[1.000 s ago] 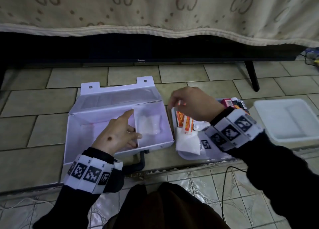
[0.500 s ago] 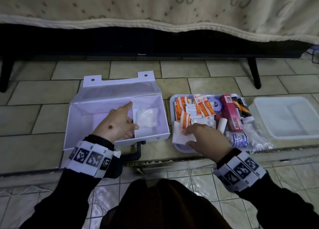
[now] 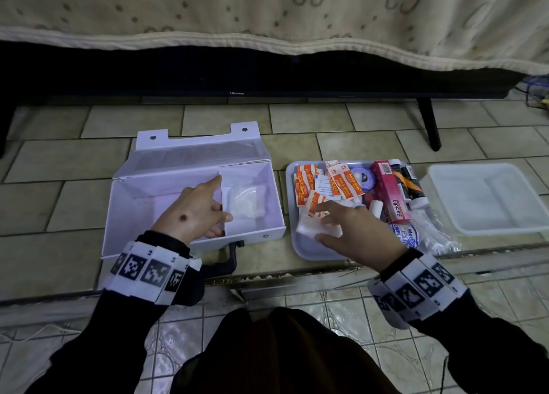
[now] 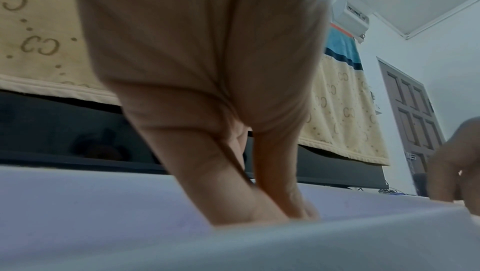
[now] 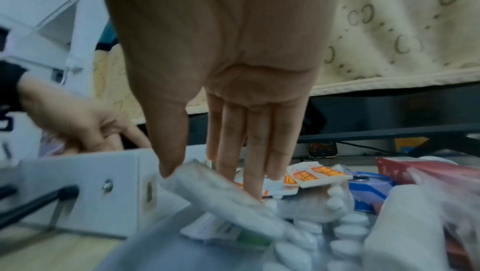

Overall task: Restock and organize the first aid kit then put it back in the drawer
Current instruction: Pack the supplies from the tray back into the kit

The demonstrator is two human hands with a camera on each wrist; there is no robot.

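The white first aid box [image 3: 166, 212] lies open on the tiled floor, its lid tipped back. A clear bag of cotton [image 3: 245, 200] sits in its right compartment. My left hand [image 3: 221, 215] is inside the box and grips the white divider [image 3: 223, 197], thumb on the right side, index finger along its top edge. Next to the box stands a grey tray [image 3: 306, 251] of supplies. My right hand [image 3: 319, 230] pinches a white gauze packet [image 3: 312, 230] at the tray's near left corner. In the right wrist view the gauze packet [image 5: 221, 199] is tilted up between thumb and fingers.
The tray holds orange plaster strips [image 3: 341, 183], a blue tape roll [image 3: 364, 180], a red Bacidin box [image 3: 392, 191], bottles [image 3: 411, 183], a crepe bandage [image 3: 404, 233] and blister pills [image 5: 345, 234]. An empty clear tub [image 3: 487, 197] stands right. A blanket-draped TV [image 3: 237, 76] stands behind.
My right hand came down from above the tray's far side to its near left corner and took hold of the gauze packet. My left hand stayed on the divider.
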